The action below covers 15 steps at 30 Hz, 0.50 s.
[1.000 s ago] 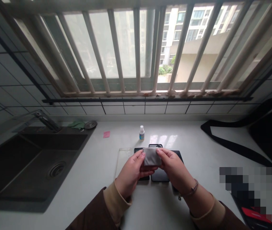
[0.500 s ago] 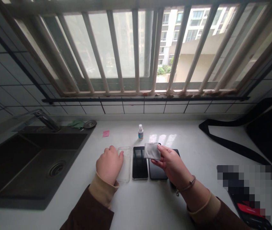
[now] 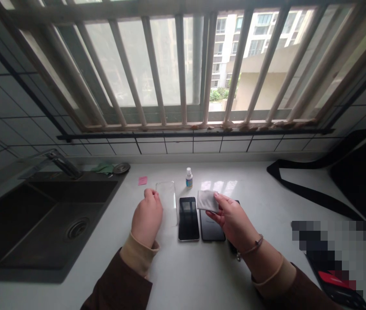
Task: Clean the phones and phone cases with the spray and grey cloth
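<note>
My left hand is closed on a clear phone case and holds it tilted up off the white counter. My right hand pinches a folded grey cloth above two dark phones. One phone lies face up with a silver edge; a second phone lies right of it, partly under my right hand. A small white spray bottle stands behind them.
A dark sink with a tap fills the left. A pink note lies near it. A black bag with a strap sits at the right. Barred window and tiled wall run along the back.
My left hand let go of the cloth, moved left to the clear case and lifted it off the counter. My right hand kept the cloth and hardly moved.
</note>
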{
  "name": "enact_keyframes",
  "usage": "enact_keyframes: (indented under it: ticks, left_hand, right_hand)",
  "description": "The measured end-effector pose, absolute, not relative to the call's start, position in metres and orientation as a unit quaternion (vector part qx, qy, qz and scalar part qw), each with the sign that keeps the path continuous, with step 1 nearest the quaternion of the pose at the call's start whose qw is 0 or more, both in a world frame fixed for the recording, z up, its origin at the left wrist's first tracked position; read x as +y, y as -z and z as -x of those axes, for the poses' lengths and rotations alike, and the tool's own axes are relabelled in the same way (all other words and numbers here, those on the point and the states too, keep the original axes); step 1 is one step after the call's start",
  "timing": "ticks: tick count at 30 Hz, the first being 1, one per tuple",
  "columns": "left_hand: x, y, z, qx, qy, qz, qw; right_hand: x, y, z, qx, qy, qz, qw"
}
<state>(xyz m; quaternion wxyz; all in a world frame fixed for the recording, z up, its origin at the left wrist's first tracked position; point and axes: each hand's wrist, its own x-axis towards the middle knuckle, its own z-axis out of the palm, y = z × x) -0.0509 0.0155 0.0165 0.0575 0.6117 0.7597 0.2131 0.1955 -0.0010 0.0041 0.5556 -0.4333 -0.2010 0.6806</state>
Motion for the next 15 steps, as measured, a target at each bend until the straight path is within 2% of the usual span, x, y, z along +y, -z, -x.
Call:
enact_keyframes:
  ticks: [3,6,9,15]
  left_hand:
    - [0.02,-0.011,0.047,0.692,-0.346,-0.583,0.247]
    - [0.019,-0.003,0.033,0.6,-0.42,-0.508,0.453]
    - [0.012,-0.002,0.018,0.535,-0.455,-0.439,0.561]
    - [-0.003,-0.014,0.006,0.396,-0.476,-0.32,0.717]
  right_hand:
    - [-0.003,-0.006,-0.196,-0.212,-0.697,0.406,0.553]
    - [-0.007,-0.007,-0.194,-0.269,-0.742,0.358,0.5]
    - [-0.01,-0.007,-0.191,-0.305,-0.762,0.346,0.455]
    - [-0.008,-0.005,-0.19,-0.276,-0.763,0.346,0.471]
